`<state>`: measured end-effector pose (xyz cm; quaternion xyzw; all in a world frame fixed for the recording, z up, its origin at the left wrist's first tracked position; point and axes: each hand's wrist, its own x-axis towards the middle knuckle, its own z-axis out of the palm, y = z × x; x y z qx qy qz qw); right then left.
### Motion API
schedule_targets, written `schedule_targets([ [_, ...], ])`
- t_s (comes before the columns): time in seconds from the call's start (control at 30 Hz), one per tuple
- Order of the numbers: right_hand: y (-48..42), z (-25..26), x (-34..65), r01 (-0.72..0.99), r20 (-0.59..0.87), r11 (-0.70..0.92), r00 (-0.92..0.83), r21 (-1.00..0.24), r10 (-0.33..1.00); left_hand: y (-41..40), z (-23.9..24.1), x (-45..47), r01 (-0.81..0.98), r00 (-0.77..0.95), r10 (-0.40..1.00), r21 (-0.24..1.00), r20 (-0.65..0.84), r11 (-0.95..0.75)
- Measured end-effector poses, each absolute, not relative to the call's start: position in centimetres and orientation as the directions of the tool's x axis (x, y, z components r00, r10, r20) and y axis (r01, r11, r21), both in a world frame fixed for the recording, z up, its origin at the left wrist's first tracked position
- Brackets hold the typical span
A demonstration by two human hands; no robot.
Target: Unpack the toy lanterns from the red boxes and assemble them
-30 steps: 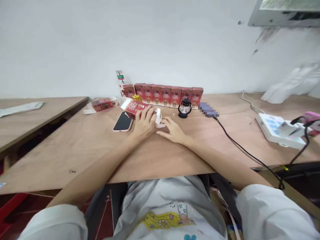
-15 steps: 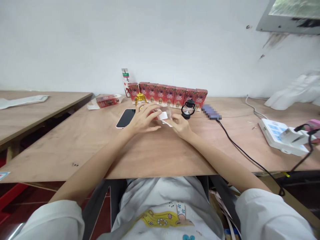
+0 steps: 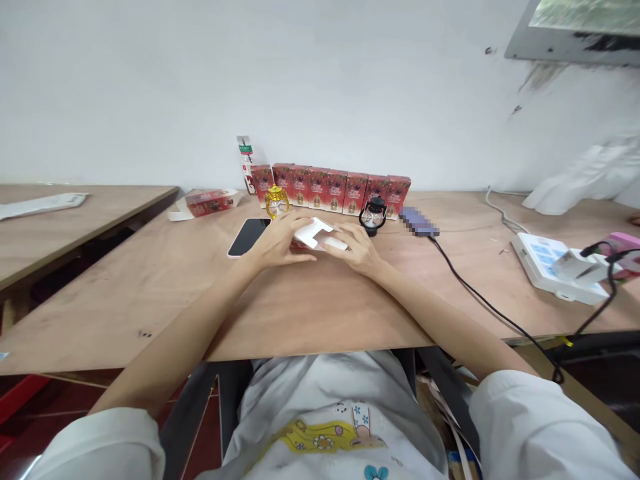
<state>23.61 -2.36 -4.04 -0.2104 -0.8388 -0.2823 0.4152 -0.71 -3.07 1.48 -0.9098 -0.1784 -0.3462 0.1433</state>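
A small red cardboard box (image 3: pixel 299 246) is between my hands above the table, its white end flaps (image 3: pixel 309 232) turned toward me and partly unfolded. My left hand (image 3: pixel 277 245) grips the box from the left, fingers over the top and thumb below. At the right end, the bent fingers of my right hand (image 3: pixel 359 251) hold the white flaps. What the box contains is hidden. Behind my left hand stands a small gold lantern (image 3: pixel 277 202); a black lantern (image 3: pixel 372 217) stands just beyond my right hand.
Several upright red boxes (image 3: pixel 337 191) line the wall, with a white packet (image 3: pixel 245 163) at their left end. An opened red box (image 3: pixel 209 202) and a phone (image 3: pixel 249 237) lie left. To the right are a blurred device (image 3: pixel 419 222) on a black cable and a white power strip (image 3: pixel 555 267).
The box has turned so its white flaps face up more broadly. My right-hand fingers have moved from one flap's edge to lie over the flaps. The left hand keeps its hold.
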Motion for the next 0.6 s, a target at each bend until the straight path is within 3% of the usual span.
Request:
schedule_targets([
  [0.1,-2.7,-3.8,23.4,0.568,0.771,0.74,-0.627,0.359,0.108,-3.0,1.1,-0.5,0.391,0.665,0.157,-0.161,0.73,-0.906],
  [0.2,-2.8,-3.7,23.3,0.573,0.745,0.747,-0.648,0.337,0.161,-2.9,0.9,-0.5,0.413,0.66,0.145,-0.195,0.737,-0.89],
  [0.43,-2.8,-3.9,23.0,0.526,0.794,0.837,-0.568,0.148,0.217,-3.1,0.1,-0.4,0.525,0.63,0.226,-0.194,0.743,-0.829],
  [0.6,-3.0,-3.9,23.1,0.495,0.782,0.865,-0.57,0.083,0.252,-3.4,-0.1,-0.1,0.564,0.605,0.294,-0.138,0.74,-0.814],
])
